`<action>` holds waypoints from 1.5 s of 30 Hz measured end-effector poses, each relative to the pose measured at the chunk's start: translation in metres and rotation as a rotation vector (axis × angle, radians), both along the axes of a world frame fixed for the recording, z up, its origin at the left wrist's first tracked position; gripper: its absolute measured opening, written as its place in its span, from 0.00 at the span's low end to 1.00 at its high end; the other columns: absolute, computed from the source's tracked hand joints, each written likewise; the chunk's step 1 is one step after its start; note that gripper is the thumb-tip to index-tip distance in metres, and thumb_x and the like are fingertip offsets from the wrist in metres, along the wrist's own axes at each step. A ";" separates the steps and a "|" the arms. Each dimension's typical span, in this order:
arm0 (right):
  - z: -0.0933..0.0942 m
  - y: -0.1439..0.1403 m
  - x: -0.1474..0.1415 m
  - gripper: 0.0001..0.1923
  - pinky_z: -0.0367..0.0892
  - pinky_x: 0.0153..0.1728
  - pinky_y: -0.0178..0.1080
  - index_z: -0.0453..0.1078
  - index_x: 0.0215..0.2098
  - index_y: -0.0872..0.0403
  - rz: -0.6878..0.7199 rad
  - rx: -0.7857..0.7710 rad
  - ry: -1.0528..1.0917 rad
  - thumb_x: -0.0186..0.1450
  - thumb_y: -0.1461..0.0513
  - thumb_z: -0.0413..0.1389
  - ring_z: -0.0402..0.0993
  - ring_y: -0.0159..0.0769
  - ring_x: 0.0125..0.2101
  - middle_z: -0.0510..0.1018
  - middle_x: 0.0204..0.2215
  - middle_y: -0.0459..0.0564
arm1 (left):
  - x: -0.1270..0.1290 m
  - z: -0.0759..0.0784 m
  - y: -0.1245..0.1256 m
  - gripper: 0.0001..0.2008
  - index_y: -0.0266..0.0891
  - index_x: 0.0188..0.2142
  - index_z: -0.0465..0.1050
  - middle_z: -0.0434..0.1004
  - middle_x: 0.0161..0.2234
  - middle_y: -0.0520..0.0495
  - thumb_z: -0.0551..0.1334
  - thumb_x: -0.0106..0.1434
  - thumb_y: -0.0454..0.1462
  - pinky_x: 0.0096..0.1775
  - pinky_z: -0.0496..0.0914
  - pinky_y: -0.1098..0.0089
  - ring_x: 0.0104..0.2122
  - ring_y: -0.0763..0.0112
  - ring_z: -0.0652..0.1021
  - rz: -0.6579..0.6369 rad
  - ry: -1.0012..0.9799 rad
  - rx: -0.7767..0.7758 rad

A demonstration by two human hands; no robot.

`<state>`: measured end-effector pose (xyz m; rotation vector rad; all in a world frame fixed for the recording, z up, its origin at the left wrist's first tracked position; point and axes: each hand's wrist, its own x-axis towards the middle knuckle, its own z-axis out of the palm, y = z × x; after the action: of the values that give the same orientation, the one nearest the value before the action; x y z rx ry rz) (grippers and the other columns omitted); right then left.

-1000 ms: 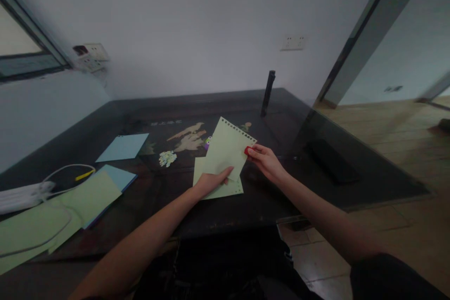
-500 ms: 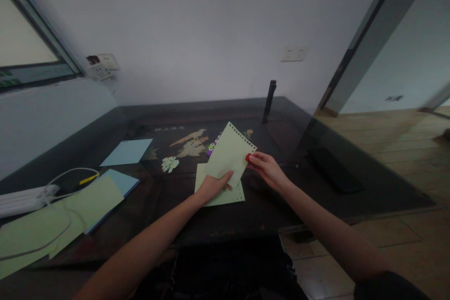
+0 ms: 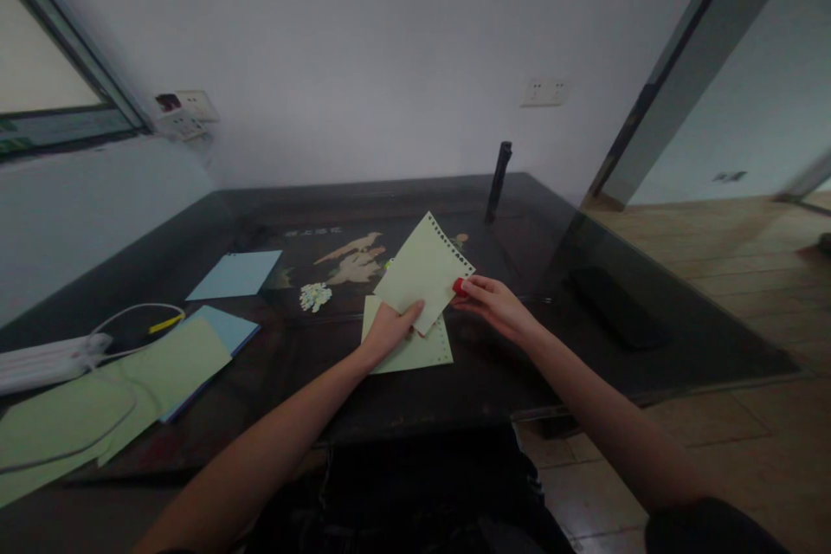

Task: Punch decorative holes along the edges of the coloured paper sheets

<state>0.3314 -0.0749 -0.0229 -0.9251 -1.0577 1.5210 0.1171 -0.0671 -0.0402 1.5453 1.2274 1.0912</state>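
Observation:
My left hand [image 3: 391, 329] grips a pale green sheet of paper [image 3: 419, 268] at its lower left, thumb on top. A row of holes runs along the sheet's upper right edge. My right hand [image 3: 494, 305] pinches a small red object [image 3: 460, 286] against the sheet's right edge, just below the holes; its kind is hard to make out. Beneath the held sheet, a second pale green sheet with holes [image 3: 415, 357] lies on the dark table [image 3: 467, 402]. A heap of small pale pieces [image 3: 315, 297] sits to the left, beside the table's bird picture [image 3: 354, 261].
More green sheets [image 3: 188, 355] and light blue paper [image 3: 237, 274] lie at left, near a white power strip [image 3: 48, 365] and its cable. A black upright stick-like object [image 3: 498, 182] stands near the wall. A flat black object [image 3: 616, 309] rests at right.
The held sheet has tilted a little and covers more of the purple and green googly-eyed things behind it. My left hand has shifted slightly up and left. The red object stays at the sheet's edge.

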 end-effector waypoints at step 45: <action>0.007 -0.002 0.001 0.12 0.71 0.38 0.40 0.74 0.31 0.54 -0.082 -0.014 0.067 0.50 0.59 0.67 0.74 0.34 0.33 0.77 0.33 0.48 | 0.002 0.007 -0.007 0.12 0.35 0.31 0.72 0.73 0.20 0.50 0.60 0.59 0.43 0.27 0.69 0.70 0.19 0.71 0.71 -0.059 0.119 0.006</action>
<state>0.3328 -0.0769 -0.0161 -0.9100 -0.9508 1.4830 0.1194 -0.0744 -0.0329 1.6605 1.2509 0.9777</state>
